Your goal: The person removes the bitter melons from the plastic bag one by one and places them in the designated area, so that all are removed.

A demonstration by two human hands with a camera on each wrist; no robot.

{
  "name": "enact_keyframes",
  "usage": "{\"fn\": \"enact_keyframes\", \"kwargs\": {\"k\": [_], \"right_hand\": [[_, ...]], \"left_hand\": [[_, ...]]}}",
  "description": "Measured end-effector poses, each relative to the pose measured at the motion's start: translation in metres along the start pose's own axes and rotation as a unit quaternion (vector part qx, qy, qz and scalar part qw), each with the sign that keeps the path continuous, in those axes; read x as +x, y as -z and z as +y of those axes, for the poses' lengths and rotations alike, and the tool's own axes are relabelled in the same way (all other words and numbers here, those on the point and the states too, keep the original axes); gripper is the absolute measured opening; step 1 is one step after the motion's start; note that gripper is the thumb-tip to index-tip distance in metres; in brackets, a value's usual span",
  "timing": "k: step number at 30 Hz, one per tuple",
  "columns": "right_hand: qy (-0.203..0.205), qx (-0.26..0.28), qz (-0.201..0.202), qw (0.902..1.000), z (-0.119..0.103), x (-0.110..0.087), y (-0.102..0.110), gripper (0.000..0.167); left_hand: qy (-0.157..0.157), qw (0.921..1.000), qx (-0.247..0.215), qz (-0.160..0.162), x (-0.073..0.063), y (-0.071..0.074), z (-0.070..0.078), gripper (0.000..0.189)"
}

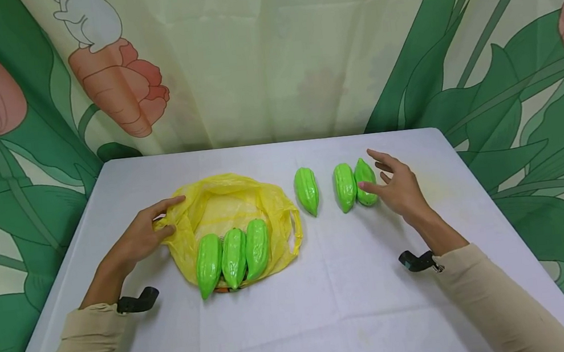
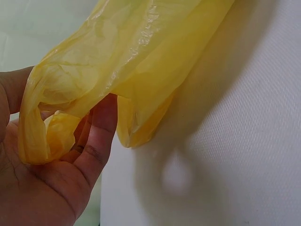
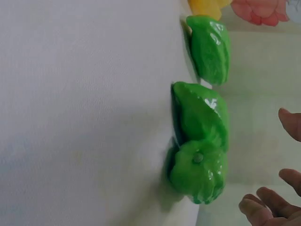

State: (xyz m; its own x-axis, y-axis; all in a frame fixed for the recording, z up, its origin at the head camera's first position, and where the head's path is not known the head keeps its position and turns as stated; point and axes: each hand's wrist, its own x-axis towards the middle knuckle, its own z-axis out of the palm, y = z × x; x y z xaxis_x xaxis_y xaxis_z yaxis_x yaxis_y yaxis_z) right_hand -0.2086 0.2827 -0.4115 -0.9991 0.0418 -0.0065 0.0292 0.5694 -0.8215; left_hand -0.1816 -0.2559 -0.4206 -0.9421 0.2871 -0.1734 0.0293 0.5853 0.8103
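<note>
My left hand holds the left edge of a yellow plastic bag, thumb and fingers around its handle. In the left wrist view the bag's loop lies across the palm. Three glossy green ribbed gourds lie side by side at the bag's near side. My right hand hovers, fingers spread, by the rightmost loose gourd. The right wrist view shows a gap between the fingertips and that gourd. Another gourd lies against it, and a third sits apart, nearer the bag.
A white cloth covers the table. Behind it hangs a curtain printed with tulips, leaves and a carrot. A dark and orange patch shows beneath the three gourds; what it is, I cannot tell. Each wrist wears a black camera mount.
</note>
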Motion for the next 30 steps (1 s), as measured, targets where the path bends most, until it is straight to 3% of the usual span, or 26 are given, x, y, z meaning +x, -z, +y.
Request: {"fn": "enact_keyframes", "kwargs": {"k": [12,30], "right_hand": [[0.037,0.047,0.003,0.9982,-0.022,-0.022,-0.025,0.085],[0.068,0.117,-0.061,0.9890,-0.050,-0.060,-0.080,0.087]], "left_hand": [[0.007,0.9999,0.014,0.002,-0.001,0.000,-0.001,0.067],[0.007,0.9999,0.011,0.004,-0.007,0.001,-0.002,0.066]]}}
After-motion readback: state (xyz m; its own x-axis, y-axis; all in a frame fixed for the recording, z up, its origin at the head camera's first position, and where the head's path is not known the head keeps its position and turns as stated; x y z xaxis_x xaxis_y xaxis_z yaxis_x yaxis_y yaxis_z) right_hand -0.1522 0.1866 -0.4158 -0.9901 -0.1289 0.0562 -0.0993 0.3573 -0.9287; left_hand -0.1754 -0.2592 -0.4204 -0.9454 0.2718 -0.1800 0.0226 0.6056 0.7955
